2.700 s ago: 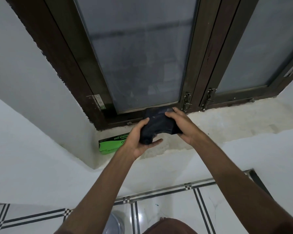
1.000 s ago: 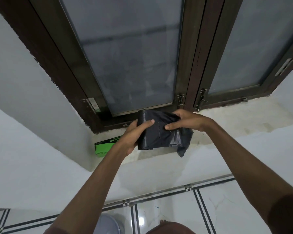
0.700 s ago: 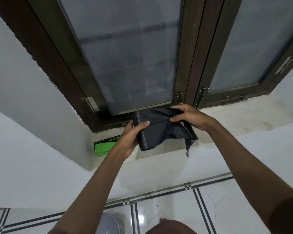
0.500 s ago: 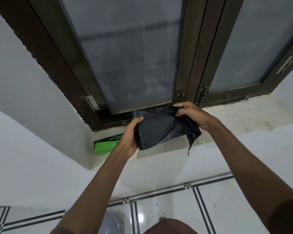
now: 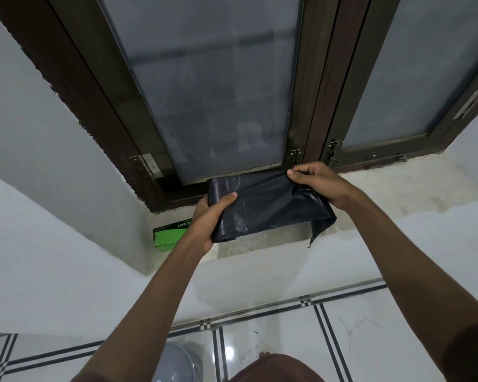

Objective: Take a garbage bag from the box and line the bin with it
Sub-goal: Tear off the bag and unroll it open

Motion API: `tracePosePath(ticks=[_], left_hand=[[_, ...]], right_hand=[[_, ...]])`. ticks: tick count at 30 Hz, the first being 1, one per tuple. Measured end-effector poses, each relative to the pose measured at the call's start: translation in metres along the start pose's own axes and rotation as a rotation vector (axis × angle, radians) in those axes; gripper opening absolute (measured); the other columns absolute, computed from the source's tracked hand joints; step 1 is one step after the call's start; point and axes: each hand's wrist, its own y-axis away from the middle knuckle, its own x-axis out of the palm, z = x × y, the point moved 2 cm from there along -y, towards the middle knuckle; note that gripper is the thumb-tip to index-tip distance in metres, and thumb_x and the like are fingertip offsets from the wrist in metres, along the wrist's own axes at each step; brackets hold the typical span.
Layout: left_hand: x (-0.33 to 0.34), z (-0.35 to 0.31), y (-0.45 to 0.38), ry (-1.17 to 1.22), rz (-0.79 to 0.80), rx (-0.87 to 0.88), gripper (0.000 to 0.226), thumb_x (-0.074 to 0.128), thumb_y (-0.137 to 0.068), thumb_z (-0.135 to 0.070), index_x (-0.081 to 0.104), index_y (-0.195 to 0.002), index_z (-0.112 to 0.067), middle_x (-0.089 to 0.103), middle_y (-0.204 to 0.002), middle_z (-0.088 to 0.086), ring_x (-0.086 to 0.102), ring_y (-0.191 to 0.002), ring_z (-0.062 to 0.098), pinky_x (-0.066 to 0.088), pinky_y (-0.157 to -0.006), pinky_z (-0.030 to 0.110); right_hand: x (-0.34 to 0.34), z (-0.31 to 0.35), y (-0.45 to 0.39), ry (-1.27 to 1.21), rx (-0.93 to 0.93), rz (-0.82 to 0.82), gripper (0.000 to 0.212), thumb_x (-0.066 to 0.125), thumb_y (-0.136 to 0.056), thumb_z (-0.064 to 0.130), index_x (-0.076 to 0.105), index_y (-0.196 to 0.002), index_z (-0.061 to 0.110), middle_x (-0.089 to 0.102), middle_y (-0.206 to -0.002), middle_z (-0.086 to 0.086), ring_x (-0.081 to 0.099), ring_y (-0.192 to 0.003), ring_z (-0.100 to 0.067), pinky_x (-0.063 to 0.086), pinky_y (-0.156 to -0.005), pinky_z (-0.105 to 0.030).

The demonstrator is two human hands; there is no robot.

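A black garbage bag [image 5: 265, 206], partly unfolded, is stretched between both hands above the window sill. My left hand [image 5: 209, 216] grips its rolled left end with the thumb on top. My right hand [image 5: 313, 183] pinches its upper right edge, and a loose corner hangs down below that hand. The green garbage bag box [image 5: 167, 234] lies on the sill at the left, partly hidden behind my left wrist. The rounded grey rim of the bin [image 5: 180, 363] shows on the floor at the bottom, beside my left forearm.
A dark-framed window [image 5: 204, 86] with frosted panes stands right behind the bag. The pale stone sill [image 5: 392, 188] runs off to the right. Below is a white wall, then glossy white floor tiles [image 5: 273, 340] with black lines. My knee [image 5: 276, 368] is at the bottom edge.
The bag was a small folded bundle between both hands. My right hand has drawn its edge out to the right and upward, so the bag now spreads wider. The left hand holds on.
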Motion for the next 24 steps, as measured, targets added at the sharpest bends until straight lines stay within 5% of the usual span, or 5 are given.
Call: tracePosePath(ticks=[12,19,24], left_hand=[[-0.007,0.004,-0.004,0.04,0.019,0.007,0.046,0.076,-0.084,-0.036,0.061,-0.124,-0.02,0.074,-0.113,0.007,0.073,-0.1,0.025,0.061,-0.078,0.039],[-0.01,0.002,-0.004,-0.111,-0.052,0.047,0.037,0.074,-0.085,-0.036,0.055,-0.116,-0.03,0.068,-0.11,0.004,0.069,-0.097,0.027,0.061,-0.063,0.044],[-0.009,0.003,-0.005,-0.132,-0.081,0.149,0.046,0.078,-0.083,-0.032,0.052,-0.121,-0.027,0.067,-0.115,0.005,0.068,-0.102,0.024,0.061,-0.08,0.041]], right_hand=[[0.0,-0.003,-0.005,0.105,-0.044,-0.074,0.024,0.064,-0.095,0.033,0.076,-0.095,0.012,0.075,-0.089,-0.001,0.069,-0.078,-0.005,0.05,-0.069,-0.016],[-0.003,-0.006,-0.004,0.179,-0.044,-0.08,0.03,0.06,-0.097,0.037,0.075,-0.097,0.012,0.075,-0.098,-0.005,0.068,-0.088,-0.009,0.049,-0.078,-0.022],[-0.005,-0.01,-0.005,0.211,-0.067,-0.1,0.029,0.061,-0.097,0.036,0.075,-0.095,0.01,0.075,-0.101,-0.01,0.068,-0.092,-0.013,0.049,-0.083,-0.029]])
